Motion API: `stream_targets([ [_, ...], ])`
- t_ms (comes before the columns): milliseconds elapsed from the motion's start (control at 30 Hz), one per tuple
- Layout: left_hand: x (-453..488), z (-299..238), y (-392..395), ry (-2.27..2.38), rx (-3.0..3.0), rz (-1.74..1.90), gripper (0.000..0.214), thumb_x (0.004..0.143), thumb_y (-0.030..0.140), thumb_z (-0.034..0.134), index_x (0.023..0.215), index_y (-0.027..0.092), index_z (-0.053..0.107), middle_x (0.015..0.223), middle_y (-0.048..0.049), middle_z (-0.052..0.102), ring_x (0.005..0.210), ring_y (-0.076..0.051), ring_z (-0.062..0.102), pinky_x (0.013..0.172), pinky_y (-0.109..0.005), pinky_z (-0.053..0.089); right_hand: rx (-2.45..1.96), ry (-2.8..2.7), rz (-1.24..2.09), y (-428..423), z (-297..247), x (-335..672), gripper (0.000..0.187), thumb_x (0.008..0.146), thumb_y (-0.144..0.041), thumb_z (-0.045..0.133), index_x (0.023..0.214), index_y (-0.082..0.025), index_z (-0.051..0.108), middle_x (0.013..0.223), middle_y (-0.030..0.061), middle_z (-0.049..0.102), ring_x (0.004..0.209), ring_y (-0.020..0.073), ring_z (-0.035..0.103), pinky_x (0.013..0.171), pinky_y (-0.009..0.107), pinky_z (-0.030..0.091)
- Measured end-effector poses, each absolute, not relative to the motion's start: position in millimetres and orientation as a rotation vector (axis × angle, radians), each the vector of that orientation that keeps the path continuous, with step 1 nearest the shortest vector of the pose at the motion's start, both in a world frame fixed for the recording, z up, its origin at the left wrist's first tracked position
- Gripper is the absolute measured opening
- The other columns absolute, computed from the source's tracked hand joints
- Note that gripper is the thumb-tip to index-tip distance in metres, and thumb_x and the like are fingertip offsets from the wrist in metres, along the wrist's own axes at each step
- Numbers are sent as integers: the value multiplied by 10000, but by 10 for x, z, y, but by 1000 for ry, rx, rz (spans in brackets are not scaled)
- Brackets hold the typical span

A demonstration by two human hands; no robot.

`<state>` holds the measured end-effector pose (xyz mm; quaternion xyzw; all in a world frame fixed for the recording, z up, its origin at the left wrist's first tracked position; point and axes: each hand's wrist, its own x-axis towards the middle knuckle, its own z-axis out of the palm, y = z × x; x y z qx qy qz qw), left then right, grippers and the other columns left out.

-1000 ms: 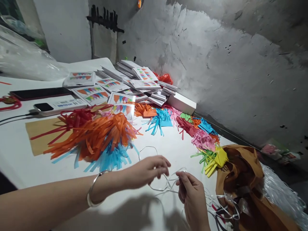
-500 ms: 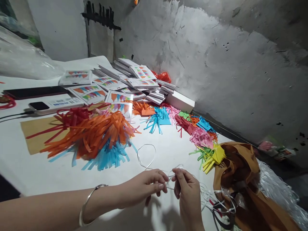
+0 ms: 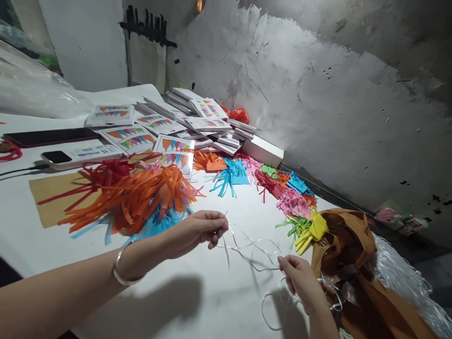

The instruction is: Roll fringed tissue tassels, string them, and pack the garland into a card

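My left hand (image 3: 206, 228), with a bangle on its wrist, pinches one end of a thin white ribbon (image 3: 261, 269) above the white table. To the right and lower, my right hand (image 3: 300, 280) is closed on another stretch of the same ribbon, which hangs in loose loops between and below the hands. Just behind my left hand lies a heap of orange tissue tassels (image 3: 141, 197), with blue tassels (image 3: 158, 221) partly hidden by my left forearm. A row of coloured tassels, blue (image 3: 235, 172), pink (image 3: 293, 202) and yellow (image 3: 314, 230) among them, curves along the back.
Printed cards (image 3: 208, 123) are piled by the wall, beside a white box (image 3: 263, 149). A phone (image 3: 49, 136) and a white device with a cable (image 3: 81, 153) lie at left. Brown fabric (image 3: 346, 235) and a clear plastic bundle (image 3: 406, 282) sit at right.
My hands have moved apart: the left went up and to the left, the right went to the right. The white ribbon is now stretched loosely between them.
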<state>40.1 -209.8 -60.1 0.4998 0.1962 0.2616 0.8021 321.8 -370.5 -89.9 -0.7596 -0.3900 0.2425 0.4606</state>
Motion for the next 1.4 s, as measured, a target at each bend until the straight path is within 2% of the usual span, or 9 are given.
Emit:
stream_targets([
  [133, 396, -465, -2004, 390, 1124, 613, 341, 741, 430, 818, 747, 120, 674, 664, 4, 542, 581, -96, 463, 512, -214, 385, -2026, -935, 158, -3887, -749, 3430, 282, 603, -407, 758, 497, -237, 560, 553, 51, 551, 522, 179, 488, 428, 261, 276],
  [233, 488, -419, -2068, 344, 1242, 501, 345, 767, 452, 788, 737, 129, 672, 642, 10, 538, 579, -103, 450, 508, -222, 382, -1955, -1065, -19, -3808, -667, 3062, 271, 765, -405, 649, 940, -213, 722, 1062, 161, 683, 940, 287, 632, 629, 338, 484],
  [333, 578, -420, -2171, 251, 1358, 303, 400, 770, 521, 765, 735, 133, 673, 645, 4, 562, 575, -112, 477, 517, -237, 391, -1639, -1489, 218, -3648, -676, 2507, 468, 908, -410, 586, 1338, -226, 588, 1342, 126, 614, 1234, 268, 566, 931, 382, 506],
  [467, 605, -493, -2228, 225, 1369, 240, 428, 762, 554, 761, 737, 136, 671, 667, 2, 587, 563, -103, 488, 519, -237, 394, -1493, -1384, 713, -3568, -814, 2158, 341, 960, -489, 546, 1104, -221, 699, 904, 41, 705, 759, 165, 643, 608, 241, 484],
  [567, 610, -612, -2217, 325, 1300, 287, 439, 771, 559, 747, 840, 129, 694, 632, 17, 585, 514, -90, 469, 475, -228, 352, -1540, -1261, 649, -3592, -897, 2235, 384, 956, -529, 539, 849, -203, 711, 688, 0, 635, 621, 139, 571, 561, 229, 428],
  [733, 675, -846, -2191, 451, 1233, 445, 482, 740, 526, 757, 998, 122, 706, 920, -74, 728, 439, -50, 459, 420, -233, 289, -1626, -1420, 384, -3629, -849, 2410, 318, 972, -441, 533, 824, -215, 702, 734, 8, 670, 697, 157, 614, 646, 237, 444],
  [900, 695, -994, -2174, 508, 1228, 454, 439, 770, 438, 731, 1088, 135, 714, 686, 12, 658, 387, -39, 355, 385, -207, 211, -1545, -1835, 289, -3669, -819, 2432, 254, 990, -320, 494, 815, -217, 646, 667, -12, 627, 602, 126, 580, 578, 225, 396],
  [1100, 704, -1053, -2299, 404, 1286, 369, 501, 807, 411, 694, 1231, 149, 645, 837, -24, 708, 450, -67, 524, 455, -226, 397, -1549, -1915, -126, -3689, -864, 2351, 214, 1011, -201, 417, 893, -217, 595, 706, 0, 564, 609, 134, 560, 574, 246, 373],
  [1400, 724, -1078, -2417, 491, 1422, 339, 419, 813, 534, 642, 973, 150, 690, 681, 22, 611, 473, -106, 550, 458, -227, 434, -1553, -1997, -502, -3678, -831, 2346, 138, 1001, -161, 463, 963, -199, 590, 695, 4, 572, 575, 145, 553, 561, 257, 353],
])
